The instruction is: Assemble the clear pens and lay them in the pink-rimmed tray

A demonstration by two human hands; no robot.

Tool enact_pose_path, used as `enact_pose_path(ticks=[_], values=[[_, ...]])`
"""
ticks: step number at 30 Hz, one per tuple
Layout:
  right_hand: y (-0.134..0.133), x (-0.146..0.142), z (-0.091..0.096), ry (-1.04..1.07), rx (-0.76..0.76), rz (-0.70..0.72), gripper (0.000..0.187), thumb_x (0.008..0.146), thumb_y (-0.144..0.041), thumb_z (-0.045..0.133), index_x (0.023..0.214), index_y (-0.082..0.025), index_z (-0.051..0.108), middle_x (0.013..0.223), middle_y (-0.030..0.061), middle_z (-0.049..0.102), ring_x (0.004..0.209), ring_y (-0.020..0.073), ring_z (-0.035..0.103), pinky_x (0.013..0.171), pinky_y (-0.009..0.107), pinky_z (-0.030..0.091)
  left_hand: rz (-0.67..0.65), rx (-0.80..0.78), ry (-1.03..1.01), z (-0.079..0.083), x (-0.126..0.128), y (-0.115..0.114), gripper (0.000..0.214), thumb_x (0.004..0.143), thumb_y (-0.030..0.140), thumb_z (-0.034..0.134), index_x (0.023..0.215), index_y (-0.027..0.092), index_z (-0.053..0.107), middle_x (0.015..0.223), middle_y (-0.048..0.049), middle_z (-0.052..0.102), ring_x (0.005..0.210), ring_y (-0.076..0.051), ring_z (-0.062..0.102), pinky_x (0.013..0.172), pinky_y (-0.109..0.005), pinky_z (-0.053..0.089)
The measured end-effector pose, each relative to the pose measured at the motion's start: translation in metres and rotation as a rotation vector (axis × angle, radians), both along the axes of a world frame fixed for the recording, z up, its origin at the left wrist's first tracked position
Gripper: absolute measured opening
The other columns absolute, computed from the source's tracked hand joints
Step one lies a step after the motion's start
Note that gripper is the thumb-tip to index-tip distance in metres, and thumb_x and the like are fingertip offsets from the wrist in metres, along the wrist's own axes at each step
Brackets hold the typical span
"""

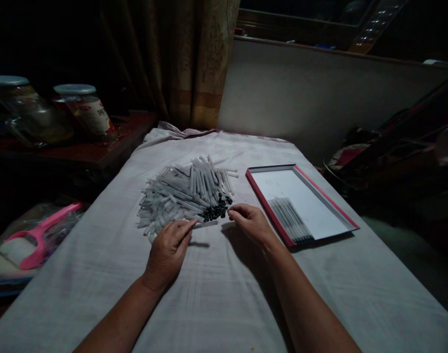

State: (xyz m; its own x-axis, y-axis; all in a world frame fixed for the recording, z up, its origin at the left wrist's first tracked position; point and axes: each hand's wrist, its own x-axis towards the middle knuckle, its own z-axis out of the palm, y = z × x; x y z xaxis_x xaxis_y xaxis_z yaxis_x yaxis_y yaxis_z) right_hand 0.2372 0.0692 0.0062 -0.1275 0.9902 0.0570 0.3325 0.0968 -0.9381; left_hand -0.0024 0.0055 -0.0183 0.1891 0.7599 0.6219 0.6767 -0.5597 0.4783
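Black pieces (213,212), piled, beside right hand (250,221)

Narrow gap; tubes (201,184) left, tray (312,196) right

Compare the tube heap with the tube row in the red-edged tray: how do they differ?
The tube heap lies jumbled on the cloth; the tube row lies side by side in the tray. The heap looks mostly pale; the row ends in black at its near side. Both consist of slim, translucent pieces.
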Motion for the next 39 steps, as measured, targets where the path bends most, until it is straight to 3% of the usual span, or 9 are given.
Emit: enact_pose_path(ticks=[5, 10, 14, 19, 24, 32, 36, 39], values=[[-0.03, -0.011, -0.004, 0.31, -0.135, -0.003, 0.021, 0.069, -0.036, 0.073, 0.081, -0.019, 0.075, 0.071, 0.0012, 0.069, 0.065, 0.014, 0.06, 0.062, 0.027, 0.045, -0.026, 0.019, 0.08, 0.0, 0.001, -0.001, 0.032, 0.095, 0.016, 0.054, 0.125, 0.023, 0.062, 0.101, -0.0059, 0.07, 0.094, -0.019, 0.064, 0.08, -0.032, 0.052], [-0.048, -0.019, -0.008, 0.412, -0.193, -0.069, 0.026, 0.068, -0.036, 0.077, 0.087, -0.019, 0.076, 0.069, 0.0006, 0.067, 0.06, 0.0122, 0.057, 0.058, 0.026, 0.045, -0.033, 0.0, 0.124, -0.001, 0.001, -0.004, 0.031, 0.095, 0.017, 0.053, 0.124, 0.023, 0.062, 0.102, -0.0061, 0.069, 0.094, -0.02, 0.064, 0.081, -0.034, 0.052], [-0.05, -0.022, -0.01, 0.347, -0.115, -0.075, 0.023, 0.071, -0.034, 0.073, 0.087, -0.018, 0.076, 0.072, 0.0022, 0.069, 0.063, 0.014, 0.059, 0.06, 0.027, 0.048, -0.039, 0.0, 0.122, -0.001, 0.001, -0.004, 0.033, 0.095, 0.017, 0.053, 0.125, 0.025, 0.062, 0.102, -0.0058, 0.069, 0.094, -0.02, 0.064, 0.082, -0.034, 0.052], [-0.052, -0.022, -0.012, 0.213, 0.058, -0.082, 0.018, 0.077, -0.031, 0.067, 0.088, -0.02, 0.077, 0.085, 0.0054, 0.073, 0.079, 0.0195, 0.067, 0.073, 0.032, 0.054, -0.032, -0.01, 0.1, -0.002, 0.002, -0.004, 0.031, 0.095, 0.017, 0.053, 0.124, 0.024, 0.062, 0.1, -0.0058, 0.069, 0.093, -0.02, 0.064, 0.081, -0.034, 0.051], [-0.053, -0.023, -0.013, 0.175, 0.111, -0.083, 0.017, 0.079, -0.028, 0.065, 0.089, -0.021, 0.076, 0.087, 0.0061, 0.074, 0.082, 0.0203, 0.068, 0.077, 0.032, 0.055, -0.042, -0.009, 0.097, -0.001, 0.003, -0.004, 0.029, 0.095, 0.016, 0.054, 0.122, 0.022, 0.063, 0.099, -0.006, 0.069, 0.092, -0.02, 0.064, 0.079, -0.033, 0.051], [-0.054, -0.017, -0.014, 0.028, 0.193, -0.046, 0.016, 0.083, -0.03, 0.062, 0.077, -0.02, 0.073, 0.074, 0.004, 0.072, 0.07, 0.0176, 0.066, 0.066, 0.027, 0.051, -0.085, -0.039, 0.104, 0.0, 0.004, -0.006, 0.029, 0.094, 0.014, 0.053, 0.12, 0.022, 0.064, 0.1, -0.0054, 0.069, 0.093, -0.019, 0.064, 0.081, -0.033, 0.051], [-0.054, -0.013, -0.015, -0.118, 0.206, 0.009, 0.036, 0.09, -0.036, 0.053, 0.059, -0.02, 0.06, 0.058, 0.0019, 0.062, 0.057, 0.0144, 0.059, 0.057, 0.025, 0.046, -0.102, -0.047, 0.122, 0.001, 0.004, -0.007, 0.029, 0.094, 0.014, 0.053, 0.119, 0.023, 0.064, 0.1, -0.0051, 0.07, 0.092, -0.019, 0.064, 0.08, -0.033, 0.05], [-0.055, -0.011, -0.017, -0.048, 0.123, 0.063, 0.028, 0.092, -0.037, 0.048, 0.078, -0.02, 0.064, 0.064, 0.0017, 0.066, 0.057, 0.0141, 0.061, 0.056, 0.024, 0.048, -0.092, -0.05, 0.111, 0.0, 0.005, -0.006, 0.028, 0.094, 0.015, 0.054, 0.119, 0.023, 0.064, 0.1, -0.0052, 0.07, 0.092, -0.019, 0.065, 0.08, -0.033, 0.051]])
